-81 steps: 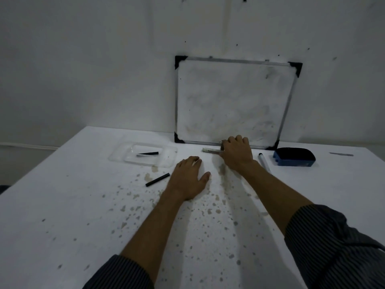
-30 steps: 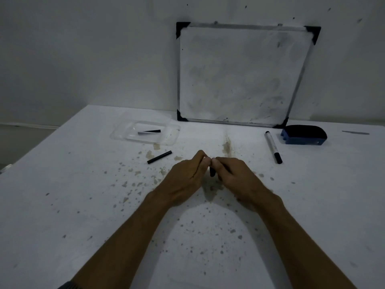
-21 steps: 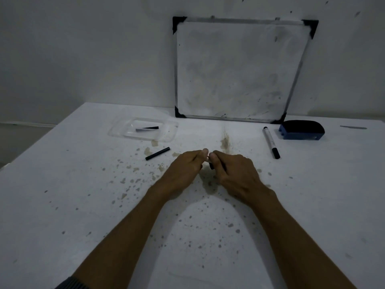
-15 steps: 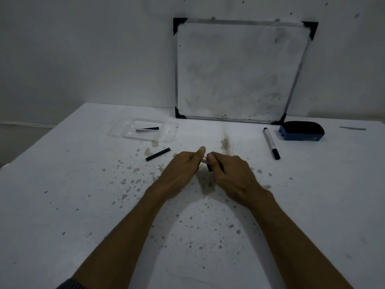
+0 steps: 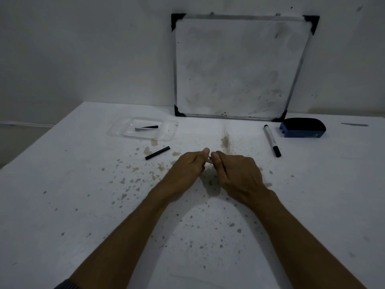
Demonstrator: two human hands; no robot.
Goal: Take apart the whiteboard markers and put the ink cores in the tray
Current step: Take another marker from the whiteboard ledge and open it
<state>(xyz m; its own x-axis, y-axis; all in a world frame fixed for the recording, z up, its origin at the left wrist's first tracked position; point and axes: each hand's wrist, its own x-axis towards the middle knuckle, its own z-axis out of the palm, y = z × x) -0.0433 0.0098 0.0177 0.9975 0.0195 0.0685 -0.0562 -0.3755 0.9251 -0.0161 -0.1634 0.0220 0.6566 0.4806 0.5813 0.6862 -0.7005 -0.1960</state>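
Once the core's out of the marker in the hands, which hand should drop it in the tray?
Left, probably. The tray sits far-left on the table, on the left hand's side; the right hand would have to cross over. Both hands grip the marker, mostly hidden, so which end the core exits is unclear.

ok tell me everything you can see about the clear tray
The clear tray is a shallow rectangular dish of transparent plastic with a wide flat rim and rounded corners. It sits flat on the white table, far left of both hands, untouched. Inside lies one slim dark ink core, roughly crosswise.
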